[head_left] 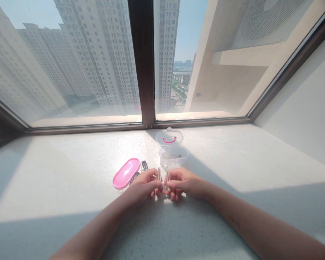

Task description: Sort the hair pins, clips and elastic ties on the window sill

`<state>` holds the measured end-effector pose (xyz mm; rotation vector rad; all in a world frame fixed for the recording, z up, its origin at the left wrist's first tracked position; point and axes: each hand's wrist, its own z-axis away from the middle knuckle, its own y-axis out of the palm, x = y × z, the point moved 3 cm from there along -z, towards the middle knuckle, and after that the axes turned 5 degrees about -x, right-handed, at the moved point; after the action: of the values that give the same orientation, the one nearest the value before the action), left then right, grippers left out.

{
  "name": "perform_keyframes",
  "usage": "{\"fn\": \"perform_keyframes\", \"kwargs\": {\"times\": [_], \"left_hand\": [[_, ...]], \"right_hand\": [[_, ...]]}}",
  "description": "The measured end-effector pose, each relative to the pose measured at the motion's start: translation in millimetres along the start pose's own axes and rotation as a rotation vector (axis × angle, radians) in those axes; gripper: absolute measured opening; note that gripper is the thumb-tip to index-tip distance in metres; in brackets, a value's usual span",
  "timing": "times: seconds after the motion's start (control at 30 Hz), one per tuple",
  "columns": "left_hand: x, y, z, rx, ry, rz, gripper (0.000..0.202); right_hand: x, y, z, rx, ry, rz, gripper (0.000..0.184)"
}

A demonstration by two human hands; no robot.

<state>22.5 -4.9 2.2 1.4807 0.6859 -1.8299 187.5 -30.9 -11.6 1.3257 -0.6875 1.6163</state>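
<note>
Closed pinches: one slim metallic piece (159,174) is held by the left hand (148,183), a second piece (167,176) by the right hand (180,182), apparently keeping both visible; clear box (173,163) is set within reach beyond.

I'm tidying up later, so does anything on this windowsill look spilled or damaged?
Nothing looks clearly spilled or damaged. Slightly untidy, perhaps: a dark clip lies loose beside the pink tray, outside the open clear box.

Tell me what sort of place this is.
Probably a room high in a residential building: a pale, speckled sill lies below a dark window frame, with tall towers outside.
</note>
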Motion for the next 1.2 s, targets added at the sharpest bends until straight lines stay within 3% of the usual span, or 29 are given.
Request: {"fn": "perform_keyframes", "kwargs": {"times": [0.27, 0.53, 0.9, 1.2], "left_hand": [[-2.5, -2.0, 0.2, 0.080, 0.017, -0.015, 0.012], [-1.5, -2.6, -0.2, 0.120, 0.009, -0.037, 0.013], [-6.4, 1.1, 2.8, 0.117, 0.015, -0.015, 0.007], [-2.4, 1.6, 1.3, 0.046, 0.015, -0.030, 0.010]], "right_hand": [[7.8, 2.4, 4.4, 0.052, -0.021, 0.043, 0.014], [2.1, 0.1, 1.5, 0.076, -0.031, 0.059, 0.014], [6.3, 0.7, 2.6, 0.036, -0.022, 0.060, 0.013], [3.8, -0.9, -1.5, 0.001, -0.015, 0.036, 0.018]]}}
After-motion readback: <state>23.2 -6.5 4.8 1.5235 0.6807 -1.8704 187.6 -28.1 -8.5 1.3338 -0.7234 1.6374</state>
